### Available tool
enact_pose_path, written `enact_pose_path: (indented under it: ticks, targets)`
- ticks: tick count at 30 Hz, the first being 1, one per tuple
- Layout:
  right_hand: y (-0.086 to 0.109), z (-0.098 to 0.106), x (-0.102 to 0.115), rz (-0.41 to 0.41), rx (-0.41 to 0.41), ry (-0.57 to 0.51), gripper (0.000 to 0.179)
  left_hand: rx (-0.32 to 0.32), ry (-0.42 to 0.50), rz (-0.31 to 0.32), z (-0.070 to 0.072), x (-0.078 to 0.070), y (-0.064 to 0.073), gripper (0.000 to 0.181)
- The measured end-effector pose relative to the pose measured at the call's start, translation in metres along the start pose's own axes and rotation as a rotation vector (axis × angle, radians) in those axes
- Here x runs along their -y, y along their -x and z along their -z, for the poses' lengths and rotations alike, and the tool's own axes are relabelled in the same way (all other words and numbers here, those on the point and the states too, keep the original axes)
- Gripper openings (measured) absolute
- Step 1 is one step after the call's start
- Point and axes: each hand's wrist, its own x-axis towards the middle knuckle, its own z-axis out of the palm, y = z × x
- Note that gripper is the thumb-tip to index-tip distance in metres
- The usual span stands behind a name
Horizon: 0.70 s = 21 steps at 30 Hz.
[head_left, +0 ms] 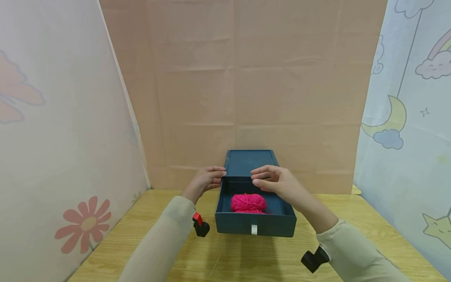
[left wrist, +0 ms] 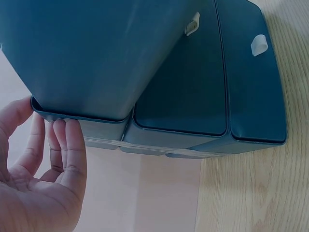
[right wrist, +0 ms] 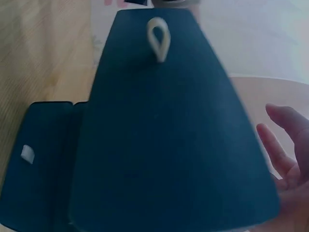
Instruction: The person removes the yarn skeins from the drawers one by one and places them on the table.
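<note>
A dark blue drawer cabinet (head_left: 251, 161) stands at the table's back, its top drawer (head_left: 234, 224) pulled out toward me. In that drawer lies a bright pink ball of yarn (head_left: 248, 202). My left hand (head_left: 208, 180) is at the cabinet's left side; its fingertips (left wrist: 73, 126) touch the side near the front edge in the left wrist view. Above the drawer's right rear part hovers my right hand (head_left: 276, 181), fingers slightly bent, holding nothing. The right wrist view shows that hand (right wrist: 292, 166) beside the drawer, apart from the yarn.
Lower drawers (left wrist: 186, 82) with white pull loops are closed beneath the extended one. A wooden table (head_left: 169, 243) carries the cabinet. Brown paper (head_left: 190, 98) hangs behind, and patterned sheets (head_left: 70, 137) flank both sides.
</note>
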Motion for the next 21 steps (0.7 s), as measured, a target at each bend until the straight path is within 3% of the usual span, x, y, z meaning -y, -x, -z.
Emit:
enact_pose_path:
  ticks: [12,21]
  targets:
    - [-0.009,-0.005,-0.02,-0.132,0.066,0.121,0.041,0.0,0.0,-0.001,0.0,0.001,0.0,0.026]
    - [-0.015,-0.004,-0.024,-0.186,0.208,0.211,0.032,0.023,-0.02,-0.029,0.0,0.0,0.003,0.027]
